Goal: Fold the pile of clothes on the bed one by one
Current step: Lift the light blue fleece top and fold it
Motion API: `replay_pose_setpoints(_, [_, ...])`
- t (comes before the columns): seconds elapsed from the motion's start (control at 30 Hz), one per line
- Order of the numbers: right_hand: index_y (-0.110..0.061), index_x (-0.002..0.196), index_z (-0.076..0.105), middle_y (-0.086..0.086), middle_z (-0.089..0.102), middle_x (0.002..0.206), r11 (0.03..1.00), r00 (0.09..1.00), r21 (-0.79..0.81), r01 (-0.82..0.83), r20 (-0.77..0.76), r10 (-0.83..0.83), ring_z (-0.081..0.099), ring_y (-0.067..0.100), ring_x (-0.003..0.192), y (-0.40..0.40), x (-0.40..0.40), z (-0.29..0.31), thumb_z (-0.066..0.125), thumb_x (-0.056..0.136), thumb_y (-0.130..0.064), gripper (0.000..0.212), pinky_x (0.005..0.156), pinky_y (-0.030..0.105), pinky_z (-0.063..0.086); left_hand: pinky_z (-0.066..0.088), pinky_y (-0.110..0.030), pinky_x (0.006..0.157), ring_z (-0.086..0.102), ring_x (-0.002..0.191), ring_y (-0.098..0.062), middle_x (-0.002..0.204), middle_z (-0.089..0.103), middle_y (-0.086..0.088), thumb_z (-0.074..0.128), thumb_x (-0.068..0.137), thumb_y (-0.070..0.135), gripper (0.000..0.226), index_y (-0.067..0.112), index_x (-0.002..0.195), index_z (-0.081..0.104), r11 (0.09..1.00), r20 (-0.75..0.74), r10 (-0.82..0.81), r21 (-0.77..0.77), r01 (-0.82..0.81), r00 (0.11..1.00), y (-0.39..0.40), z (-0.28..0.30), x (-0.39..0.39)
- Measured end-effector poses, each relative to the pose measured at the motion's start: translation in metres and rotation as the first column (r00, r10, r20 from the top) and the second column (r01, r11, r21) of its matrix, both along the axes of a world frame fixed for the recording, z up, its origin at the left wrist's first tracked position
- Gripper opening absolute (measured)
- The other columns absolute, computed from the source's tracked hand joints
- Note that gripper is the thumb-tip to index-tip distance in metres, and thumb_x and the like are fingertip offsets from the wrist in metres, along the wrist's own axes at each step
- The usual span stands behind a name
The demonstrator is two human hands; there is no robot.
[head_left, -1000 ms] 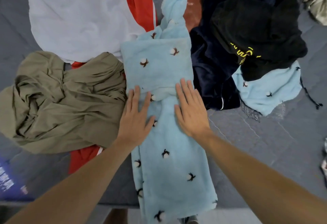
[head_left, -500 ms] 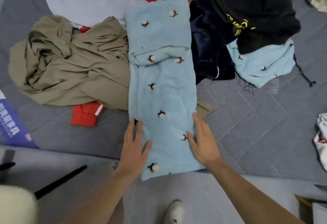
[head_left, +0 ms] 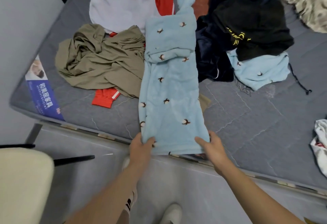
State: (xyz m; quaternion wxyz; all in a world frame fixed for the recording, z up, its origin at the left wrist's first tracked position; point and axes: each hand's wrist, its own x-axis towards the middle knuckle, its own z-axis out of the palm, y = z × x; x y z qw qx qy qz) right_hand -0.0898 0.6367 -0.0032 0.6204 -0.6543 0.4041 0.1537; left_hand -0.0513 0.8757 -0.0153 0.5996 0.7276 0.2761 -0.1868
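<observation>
Head view, mattress: the grey quilted mattress (head_left: 247, 117) fills most of the frame; its near edge runs on a slant from lower left to lower right, with bare quilting to the right of the blue garment.
Pile: an olive garment (head_left: 99, 60) lies crumpled just left of the blue one, over a red piece (head_left: 104, 98); a white garment (head_left: 116, 2) sits behind it; a black garment (head_left: 247, 23) and a navy one (head_left: 210, 60) crowd the right side.
Blue fleece garment (head_left: 169, 91): laid lengthwise in a narrow strip, far end in the pile, near hem at the mattress edge.
Chair (head_left: 23, 184): cream seat, lower left, on the floor.
Left hand (head_left: 141, 150): fingers curled, gripping the hem's left corner.
Right hand (head_left: 211, 148): thumb on top, pinching the right corner.
</observation>
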Motion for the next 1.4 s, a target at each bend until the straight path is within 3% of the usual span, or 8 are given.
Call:
replay_pose_setpoints(0.17, [-0.034,0.123,0.053,0.006,0.071,0.107,0.996,0.987,-0.036,-0.079,0.14,0.083,0.07,0.027,0.08,0.004,0.003,0.017,0.064,0.099,-0.009,0.036,0.063,0.042,0.059,0.05,-0.009,0.057,0.069,0.07,0.003,0.079,0.077,0.011,0.071,0.093,0.003,0.012,0.014,0.098,0.074,0.99,-0.066,0.04,-0.132,-0.048,0.997,0.005,0.024,0.013])
replay_pose_setpoints(0.43, [-0.012,0.093,0.068,0.007,0.071,0.095,0.998,0.991,0.053,0.029,0.129,-0.035,0.068,0.023,0.085,-0.003,0.038,0.06,0.073,0.092,-0.011,0.005,0.076,0.039,0.058,0.055,-0.024,0.053,0.069,0.082,-0.011,0.112,0.065,-0.001,0.072,0.09,0.004,0.055,0.026,0.137,0.052,0.989,0.128,0.085,-0.129,-0.068,0.988,0.005,0.081,0.051])
replay_pose_setpoints(0.6, [-0.001,0.098,0.07,0.021,0.07,0.076,0.965,0.973,0.131,0.229,-0.022,-0.228,0.068,0.024,0.056,-0.01,0.133,0.105,0.074,0.087,-0.008,0.013,0.067,0.042,0.062,0.057,-0.031,0.047,0.071,0.059,-0.029,0.094,0.07,-0.016,0.067,0.095,0.016,0.007,0.012,0.101,0.068,0.978,-0.202,0.113,-0.149,-0.145,0.973,-0.011,0.106,0.133])
replay_pose_setpoints(0.8, [-0.011,0.104,0.058,0.015,0.071,0.089,0.924,0.927,0.076,0.375,-0.035,-0.374,0.072,0.028,0.069,-0.009,0.258,0.083,0.07,0.092,-0.034,0.028,0.078,0.054,0.064,0.058,-0.034,0.064,0.074,0.083,-0.026,0.1,0.075,-0.014,0.054,0.103,0.037,0.041,0.006,0.128,0.066,0.92,-0.291,0.141,-0.315,-0.234,0.946,-0.025,0.064,0.241])
replay_pose_setpoints(0.97, [-0.022,0.139,0.05,0.01,0.056,0.135,0.909,0.998,-0.416,-0.015,-0.062,-0.011,0.056,0.033,0.121,0.013,0.287,0.031,0.061,0.089,-0.054,0.06,0.104,0.054,0.049,0.048,-0.031,0.091,0.057,0.116,-0.021,0.123,0.054,-0.003,0.073,0.093,0.04,0.063,0.027,0.146,0.041,0.99,0.165,-0.122,0.087,0.108,0.979,-0.027,0.029,0.259])
replay_pose_setpoints(1.07, [-0.018,0.146,0.044,0.012,0.042,0.138,0.756,0.993,-0.644,-0.118,-0.08,0.087,0.04,0.034,0.129,0.019,0.278,0.021,0.066,0.093,-0.047,0.065,0.107,0.052,0.042,0.043,-0.034,0.103,0.044,0.13,-0.016,0.137,0.044,0.001,0.077,0.085,0.054,0.076,0.036,0.149,0.04,0.906,0.154,-0.395,0.231,0.356,0.906,-0.022,0.008,0.259])
replay_pose_setpoints(1.3, [-0.013,0.125,0.065,-0.003,0.071,0.114,0.907,0.992,-0.407,-0.109,0.008,0.123,0.068,0.021,0.109,-0.007,0.253,0.007,0.069,0.098,-0.029,0.032,0.098,0.05,0.054,0.038,-0.035,0.099,0.036,0.123,-0.023,0.129,0.031,0.0,0.081,0.08,0.048,0.073,0.035,0.141,0.042,0.857,0.031,-0.362,0.404,0.319,0.932,-0.018,-0.006,0.269])
replay_pose_setpoints(1.4, [-0.018,0.128,0.067,-0.012,0.073,0.116,0.927,0.97,-0.32,-0.195,0.077,0.23,0.069,0.005,0.107,-0.019,0.252,0.004,0.065,0.102,-0.028,0.028,0.099,0.042,0.057,0.049,-0.036,0.098,0.053,0.118,-0.021,0.129,0.052,0.001,0.084,0.082,0.038,0.072,0.027,0.142,0.045,0.919,-0.027,-0.323,0.23,0.321,0.946,-0.005,-0.011,0.267])
